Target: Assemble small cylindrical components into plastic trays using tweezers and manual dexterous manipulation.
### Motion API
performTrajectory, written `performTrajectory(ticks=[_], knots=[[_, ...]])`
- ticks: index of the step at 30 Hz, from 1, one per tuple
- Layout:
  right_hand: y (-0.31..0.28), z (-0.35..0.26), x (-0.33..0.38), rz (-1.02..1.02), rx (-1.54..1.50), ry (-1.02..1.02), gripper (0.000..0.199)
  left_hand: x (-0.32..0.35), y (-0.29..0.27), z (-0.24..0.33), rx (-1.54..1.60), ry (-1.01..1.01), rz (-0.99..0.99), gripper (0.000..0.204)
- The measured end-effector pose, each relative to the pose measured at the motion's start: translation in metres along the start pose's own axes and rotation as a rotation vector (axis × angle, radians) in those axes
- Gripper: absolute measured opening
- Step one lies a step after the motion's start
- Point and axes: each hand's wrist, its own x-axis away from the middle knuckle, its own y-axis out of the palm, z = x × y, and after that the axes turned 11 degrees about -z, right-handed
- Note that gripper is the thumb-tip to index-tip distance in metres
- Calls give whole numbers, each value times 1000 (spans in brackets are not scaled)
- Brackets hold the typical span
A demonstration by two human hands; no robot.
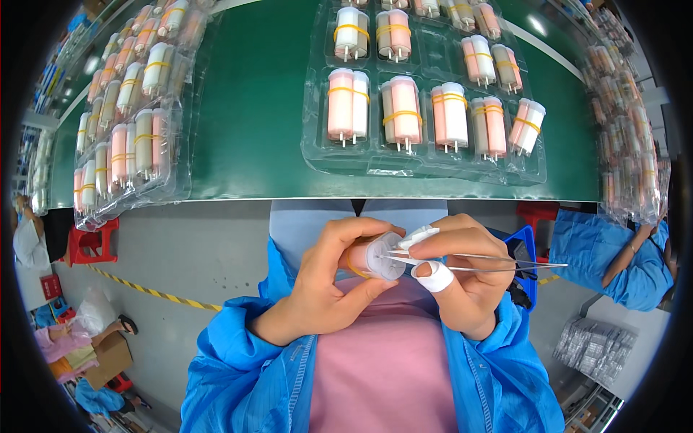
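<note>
left hand [325,285] wraps a banded pair of pink and white plastic cylinders [375,256], fingers curled tight round it, held near the chest over the pink apron [382,368]. right hand [462,278] – white tape on thumb and forefinger – pinches thin metal tweezers [491,261], fingers pressed together on them, tips touching the cylinder end face. far side: green table [253,108] with a clear plastic blister tray [433,169] holding more yellow-banded cylinder pairs, second clear tray [180,180] far left. stacked trays [628,144] at right edge. another person's blue sleeve [599,252] on the right – well apart.
</note>
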Motion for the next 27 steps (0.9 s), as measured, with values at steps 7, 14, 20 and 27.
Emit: performTrajectory(ticks=[7, 14, 20, 27], knots=[[0, 4, -2, -28, 1, -35, 18, -3, 0, 4, -175, 16, 21, 53], [0, 3, -5, -41, 73, -51, 17, -5, -3, 3, -295, 40, 6, 53], [1, 5, -3, -18, 58, -29, 15, -5, -4, 3, -295, 48, -1, 52], [0, 6, -4, -30, 64, -32, 14, -4, -3, 2, -289, 34, 18, 52]])
